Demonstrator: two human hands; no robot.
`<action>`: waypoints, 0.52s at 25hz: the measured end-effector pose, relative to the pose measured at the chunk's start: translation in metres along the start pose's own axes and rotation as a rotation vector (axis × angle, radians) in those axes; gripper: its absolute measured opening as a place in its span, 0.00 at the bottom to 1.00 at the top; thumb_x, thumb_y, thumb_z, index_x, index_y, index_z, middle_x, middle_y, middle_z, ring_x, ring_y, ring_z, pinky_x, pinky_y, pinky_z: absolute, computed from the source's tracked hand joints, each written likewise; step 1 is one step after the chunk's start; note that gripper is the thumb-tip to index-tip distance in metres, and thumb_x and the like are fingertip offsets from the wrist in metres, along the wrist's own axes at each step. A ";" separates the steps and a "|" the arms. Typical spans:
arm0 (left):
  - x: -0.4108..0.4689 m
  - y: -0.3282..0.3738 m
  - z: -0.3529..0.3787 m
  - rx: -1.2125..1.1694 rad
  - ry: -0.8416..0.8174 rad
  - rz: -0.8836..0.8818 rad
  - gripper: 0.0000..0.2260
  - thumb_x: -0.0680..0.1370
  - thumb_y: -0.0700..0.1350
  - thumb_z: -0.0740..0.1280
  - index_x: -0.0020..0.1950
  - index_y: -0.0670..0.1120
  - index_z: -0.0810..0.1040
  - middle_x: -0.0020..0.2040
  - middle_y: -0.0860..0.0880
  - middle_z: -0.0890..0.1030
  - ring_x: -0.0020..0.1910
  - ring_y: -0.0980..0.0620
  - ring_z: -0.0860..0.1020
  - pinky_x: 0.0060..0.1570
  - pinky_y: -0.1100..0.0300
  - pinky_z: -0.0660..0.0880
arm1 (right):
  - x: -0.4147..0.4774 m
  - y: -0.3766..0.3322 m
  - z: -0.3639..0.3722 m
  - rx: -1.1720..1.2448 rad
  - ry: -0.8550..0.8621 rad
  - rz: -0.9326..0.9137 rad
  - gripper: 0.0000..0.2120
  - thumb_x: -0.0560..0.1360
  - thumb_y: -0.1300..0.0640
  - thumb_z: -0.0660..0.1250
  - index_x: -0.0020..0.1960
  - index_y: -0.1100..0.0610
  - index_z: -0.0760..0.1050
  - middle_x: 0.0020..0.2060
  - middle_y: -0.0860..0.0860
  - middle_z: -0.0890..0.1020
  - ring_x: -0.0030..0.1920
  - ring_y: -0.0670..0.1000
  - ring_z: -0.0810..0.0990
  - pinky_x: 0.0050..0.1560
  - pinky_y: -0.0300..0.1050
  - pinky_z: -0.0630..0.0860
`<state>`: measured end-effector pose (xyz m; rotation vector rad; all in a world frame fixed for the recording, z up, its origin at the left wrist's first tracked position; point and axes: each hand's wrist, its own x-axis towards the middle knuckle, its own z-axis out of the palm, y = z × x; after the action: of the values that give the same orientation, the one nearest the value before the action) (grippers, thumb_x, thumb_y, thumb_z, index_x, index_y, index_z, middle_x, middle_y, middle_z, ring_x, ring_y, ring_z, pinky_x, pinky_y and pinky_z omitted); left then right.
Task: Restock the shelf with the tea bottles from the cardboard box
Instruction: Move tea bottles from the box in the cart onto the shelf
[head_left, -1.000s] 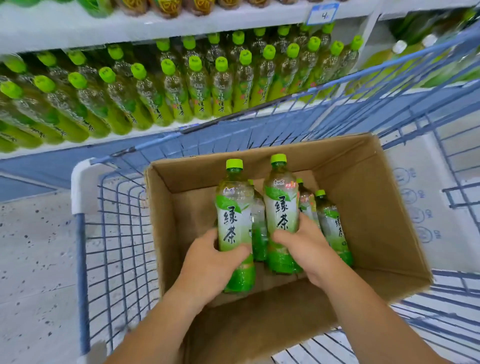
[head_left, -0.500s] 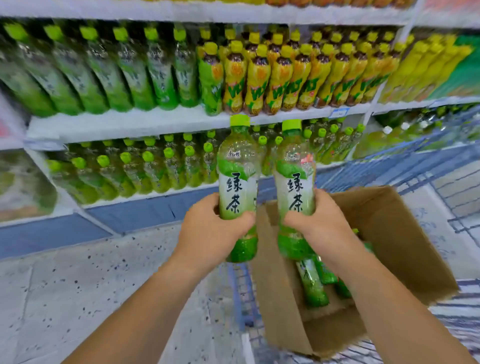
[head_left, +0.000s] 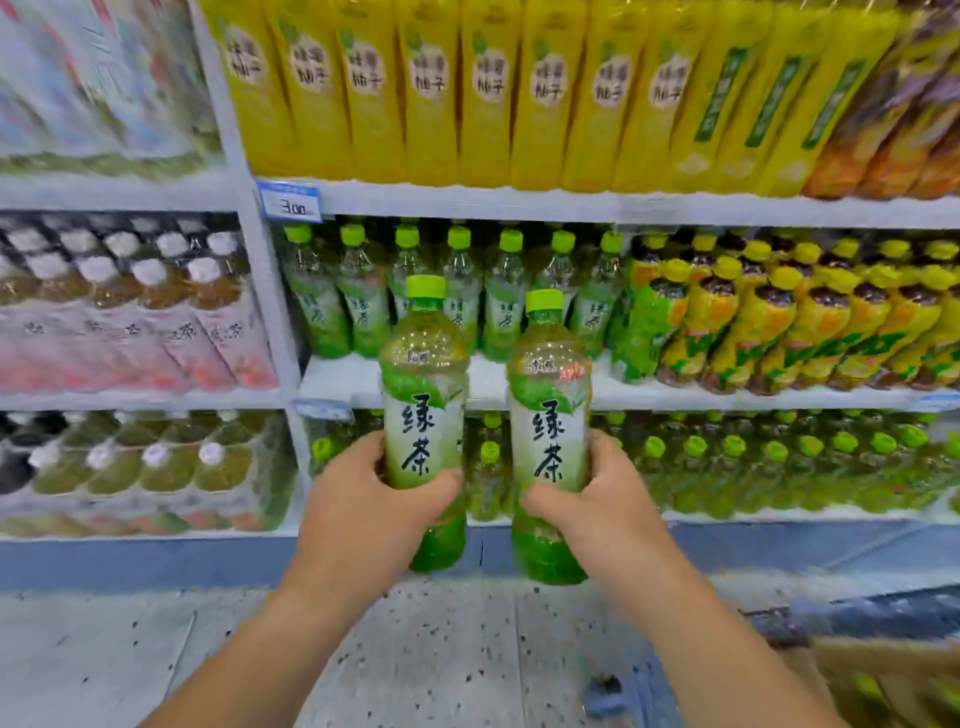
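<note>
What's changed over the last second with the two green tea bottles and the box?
Both bottles came up out of the cardboard box and now face the shelf. The left hand still grips the left bottle, the right hand the right bottle, both upright. Neither is shelved yet.

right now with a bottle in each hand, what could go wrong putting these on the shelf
1. The left hand and right hand each hold a tea bottle, left and right, so neither is free to steady anything.
2. The matching green tea row on the middle shelf stands close-packed; pushing in could topple front bottles.
3. The yellow-capped bottles sit right beside that row, so misplacing is possible.
</note>
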<state>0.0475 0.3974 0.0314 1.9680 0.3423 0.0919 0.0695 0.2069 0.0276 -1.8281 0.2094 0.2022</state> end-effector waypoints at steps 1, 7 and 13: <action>0.013 -0.004 -0.008 0.015 0.020 -0.015 0.07 0.70 0.51 0.77 0.45 0.54 0.82 0.37 0.66 0.83 0.37 0.67 0.80 0.32 0.70 0.73 | 0.010 0.000 0.015 0.013 -0.030 0.014 0.21 0.66 0.63 0.73 0.56 0.49 0.74 0.42 0.46 0.84 0.37 0.40 0.81 0.34 0.35 0.74; 0.088 -0.051 -0.035 0.031 0.100 -0.019 0.09 0.70 0.49 0.78 0.47 0.53 0.82 0.39 0.61 0.85 0.36 0.63 0.82 0.35 0.64 0.77 | 0.078 0.009 0.093 0.059 -0.124 0.037 0.23 0.62 0.58 0.74 0.55 0.45 0.74 0.43 0.45 0.84 0.42 0.44 0.84 0.42 0.45 0.80; 0.155 -0.103 -0.064 -0.014 0.225 0.044 0.08 0.69 0.46 0.79 0.43 0.55 0.83 0.38 0.57 0.85 0.35 0.61 0.81 0.30 0.69 0.75 | 0.138 0.012 0.174 0.038 -0.121 -0.105 0.22 0.66 0.61 0.72 0.55 0.44 0.74 0.43 0.46 0.84 0.39 0.46 0.83 0.38 0.45 0.83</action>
<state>0.1615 0.5360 -0.0499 1.9557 0.4430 0.3445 0.1951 0.3669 -0.0628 -1.7771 0.0324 0.2330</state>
